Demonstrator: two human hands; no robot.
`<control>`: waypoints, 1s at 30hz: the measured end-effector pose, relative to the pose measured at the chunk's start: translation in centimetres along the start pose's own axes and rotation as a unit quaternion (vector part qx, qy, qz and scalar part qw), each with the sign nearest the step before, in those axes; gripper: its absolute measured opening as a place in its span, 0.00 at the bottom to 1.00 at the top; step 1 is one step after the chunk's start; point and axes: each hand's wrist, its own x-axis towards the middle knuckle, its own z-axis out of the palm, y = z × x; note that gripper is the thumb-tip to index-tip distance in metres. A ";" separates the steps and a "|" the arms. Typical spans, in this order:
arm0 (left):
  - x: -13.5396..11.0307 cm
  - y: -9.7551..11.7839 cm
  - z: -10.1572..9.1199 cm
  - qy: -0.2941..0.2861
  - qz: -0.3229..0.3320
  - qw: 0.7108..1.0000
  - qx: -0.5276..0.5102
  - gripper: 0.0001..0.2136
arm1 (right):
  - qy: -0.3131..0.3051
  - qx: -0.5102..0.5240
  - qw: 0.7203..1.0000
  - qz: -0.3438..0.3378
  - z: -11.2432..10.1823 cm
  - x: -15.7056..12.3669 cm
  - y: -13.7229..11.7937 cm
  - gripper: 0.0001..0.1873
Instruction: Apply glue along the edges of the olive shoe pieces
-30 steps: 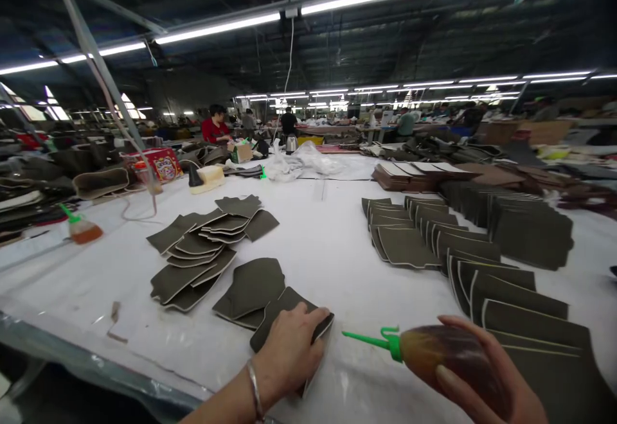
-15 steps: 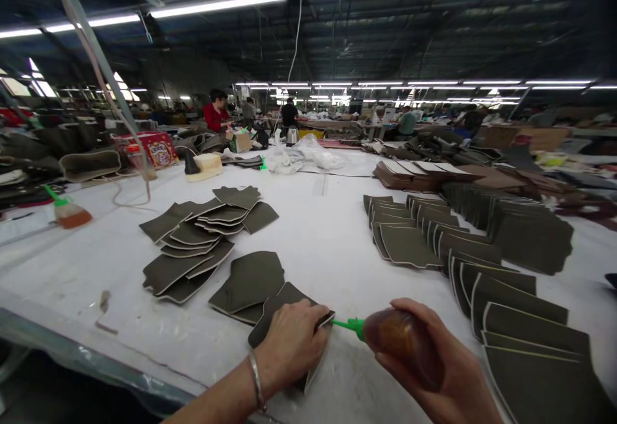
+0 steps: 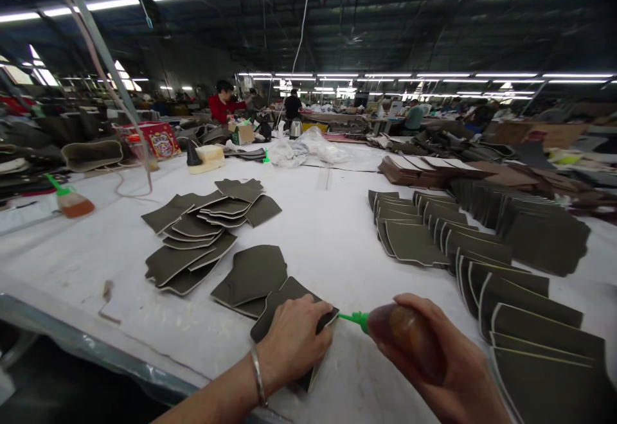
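The right hand (image 3: 448, 353) has its fingers wrapped around a brown squeeze bottle (image 3: 409, 340). The bottle is tipped on its side above the white worktop (image 3: 337, 250). Its thin green spout (image 3: 354, 318) points at the corner of a dark green-grey panel (image 3: 279, 302). The tip is right at the edge, but I cannot tell if it touches.

The left hand (image 3: 296, 334) lies on that panel with its fingers a little apart. I cannot tell if the thumb pinches the edge from below. A shiny bracelet (image 3: 259, 376) is on that wrist.

The bottle looks soft and not very heavy, so a hard squeeze could push out too much. The fat middle seems the best place to hold it. The panel looks thin, light and bendy, and it may slide, so a flat hand near the edge should keep it steady.

Two more panels (image 3: 258, 273) lie just beside it. A loose pile (image 3: 178, 266) sits farther left, and fanned-out panels (image 3: 535, 372) lie on the right.
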 end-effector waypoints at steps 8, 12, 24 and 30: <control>0.0 0.1 0.0 -0.013 0.006 1.000 0.008 0.17 | -0.016 0.009 1.000 0.022 0.1 -0.1 1.0 0.22; -0.1 0.0 -0.2 -0.025 0.024 0.999 -0.001 0.18 | 0.004 0.037 0.997 0.069 0.2 0.0 0.6 0.20; -0.4 -0.2 -0.5 -0.043 0.052 0.998 0.005 0.20 | -0.020 0.098 0.988 0.115 0.2 -0.2 0.8 0.22; -0.4 -0.1 -0.4 -0.037 0.060 0.997 0.009 0.20 | -0.044 0.132 0.981 0.134 0.1 -0.3 1.0 0.21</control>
